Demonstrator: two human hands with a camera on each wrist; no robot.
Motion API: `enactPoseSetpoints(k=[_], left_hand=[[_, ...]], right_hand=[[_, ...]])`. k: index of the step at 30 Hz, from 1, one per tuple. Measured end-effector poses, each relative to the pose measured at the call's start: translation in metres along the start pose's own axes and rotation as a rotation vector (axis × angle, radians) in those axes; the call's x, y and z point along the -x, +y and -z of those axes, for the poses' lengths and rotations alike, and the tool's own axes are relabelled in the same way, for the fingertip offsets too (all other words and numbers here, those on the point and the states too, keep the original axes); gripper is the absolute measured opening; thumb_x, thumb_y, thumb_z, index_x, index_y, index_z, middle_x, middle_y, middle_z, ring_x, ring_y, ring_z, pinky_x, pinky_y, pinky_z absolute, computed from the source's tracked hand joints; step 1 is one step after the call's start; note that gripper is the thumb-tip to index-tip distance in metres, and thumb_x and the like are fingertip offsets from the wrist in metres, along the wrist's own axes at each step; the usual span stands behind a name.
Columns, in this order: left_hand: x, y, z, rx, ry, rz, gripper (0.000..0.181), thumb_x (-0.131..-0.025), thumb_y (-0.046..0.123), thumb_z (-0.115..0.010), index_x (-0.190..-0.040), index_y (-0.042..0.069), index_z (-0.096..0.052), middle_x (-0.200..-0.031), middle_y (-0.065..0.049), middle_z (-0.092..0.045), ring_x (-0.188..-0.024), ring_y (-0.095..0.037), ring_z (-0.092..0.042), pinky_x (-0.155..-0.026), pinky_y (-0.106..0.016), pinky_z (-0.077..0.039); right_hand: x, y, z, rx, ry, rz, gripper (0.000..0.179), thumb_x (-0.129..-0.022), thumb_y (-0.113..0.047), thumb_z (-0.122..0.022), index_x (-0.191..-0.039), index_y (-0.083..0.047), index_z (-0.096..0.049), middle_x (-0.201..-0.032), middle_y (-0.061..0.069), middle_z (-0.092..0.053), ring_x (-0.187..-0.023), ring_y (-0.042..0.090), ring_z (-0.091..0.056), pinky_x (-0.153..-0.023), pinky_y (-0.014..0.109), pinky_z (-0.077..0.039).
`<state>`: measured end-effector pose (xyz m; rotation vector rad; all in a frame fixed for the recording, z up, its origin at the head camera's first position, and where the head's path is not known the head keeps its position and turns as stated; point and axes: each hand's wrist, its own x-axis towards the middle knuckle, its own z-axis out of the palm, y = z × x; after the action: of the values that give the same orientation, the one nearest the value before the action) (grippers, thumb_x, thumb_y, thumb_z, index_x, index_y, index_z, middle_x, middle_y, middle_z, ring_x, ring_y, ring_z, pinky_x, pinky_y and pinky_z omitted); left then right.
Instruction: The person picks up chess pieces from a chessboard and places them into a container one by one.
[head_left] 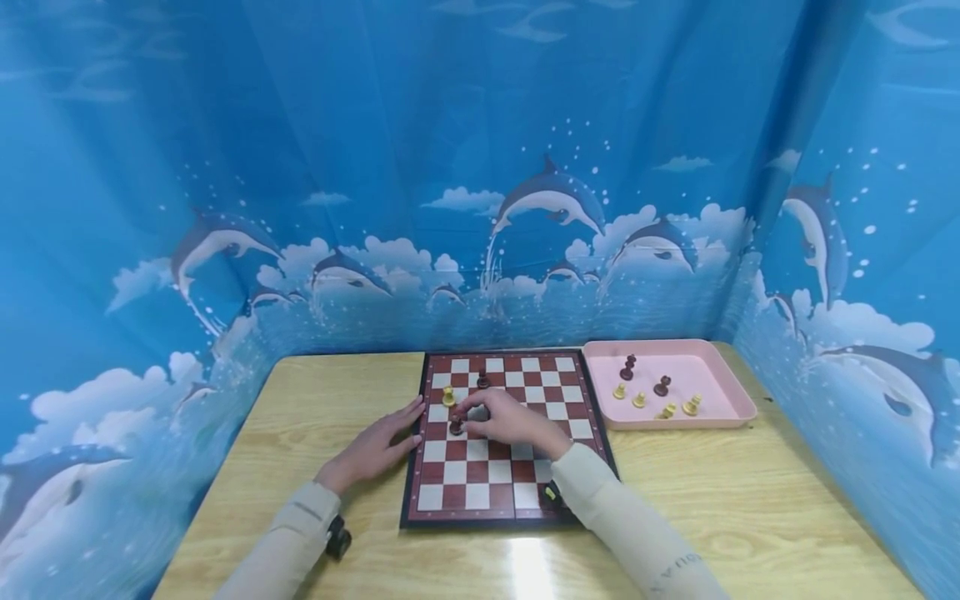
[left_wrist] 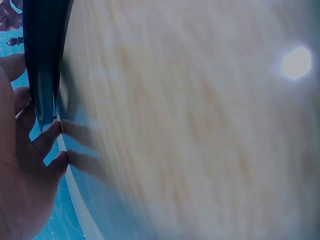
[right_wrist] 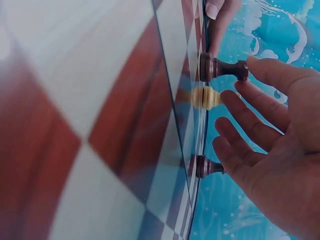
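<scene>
Over the left half of the chessboard [head_left: 455,472], my right hand [head_left: 510,418] pinches the top of a dark brown chess piece [right_wrist: 225,69] between thumb and index finger. That piece stands upright, its base right at the board, and its other fingers spread beside it. A yellow chess piece [head_left: 448,396] stands just behind it, and a second dark piece [head_left: 483,379] is farther back. My left hand [head_left: 377,446] rests at the board's left edge, fingers extended, with fingertips against the dark rim [left_wrist: 47,60] in the left wrist view.
A pink tray [head_left: 731,400] sits right of the board at the table's back, with two dark pieces [head_left: 662,386] and several yellow pieces [head_left: 692,406] in it. A blue dolphin-print curtain [head_left: 420,167] encloses the wooden table [head_left: 337,383] at the back and sides.
</scene>
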<state>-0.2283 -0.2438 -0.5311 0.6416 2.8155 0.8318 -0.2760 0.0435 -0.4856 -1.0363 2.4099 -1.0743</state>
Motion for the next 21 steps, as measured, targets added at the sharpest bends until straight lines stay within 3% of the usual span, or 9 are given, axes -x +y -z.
enactPoseSetpoints(k=[5,14,21], left_hand=[[-0.001,0.000,0.000,0.004,-0.004,0.010,0.064,-0.106,0.049,-0.046,-0.161,0.022,-0.028,-0.170,0.001,-0.018,-0.153,-0.033,-0.027,-0.124,-0.057,-0.025],[0.000,0.000,0.000,0.004,-0.008,0.014,0.064,-0.106,0.049,-0.046,-0.161,0.021,-0.028,-0.170,0.000,-0.018,-0.153,-0.033,-0.027,-0.124,-0.057,-0.025],[0.001,0.001,0.001,0.009,0.004,-0.001,0.063,-0.107,0.047,-0.047,-0.161,0.019,-0.029,-0.170,-0.001,-0.019,-0.153,-0.034,-0.028,-0.123,-0.057,-0.026]], right_hand=[[-0.005,-0.001,-0.005,-0.004,-0.007,-0.005,0.030,-0.099,-0.020,-0.067,-0.127,-0.010,-0.070,-0.121,0.001,-0.072,-0.117,0.018,-0.065,-0.104,0.041,-0.053],[-0.012,-0.003,-0.009,-0.023,-0.025,-0.013,0.031,-0.097,-0.019,-0.070,-0.125,-0.005,-0.070,-0.114,0.002,-0.073,-0.108,0.017,-0.067,-0.096,0.034,-0.056],[-0.017,-0.003,-0.011,-0.015,-0.018,-0.051,0.018,-0.096,-0.020,-0.072,-0.112,-0.012,-0.074,-0.101,-0.006,-0.073,-0.094,0.007,-0.066,-0.087,0.027,-0.056]])
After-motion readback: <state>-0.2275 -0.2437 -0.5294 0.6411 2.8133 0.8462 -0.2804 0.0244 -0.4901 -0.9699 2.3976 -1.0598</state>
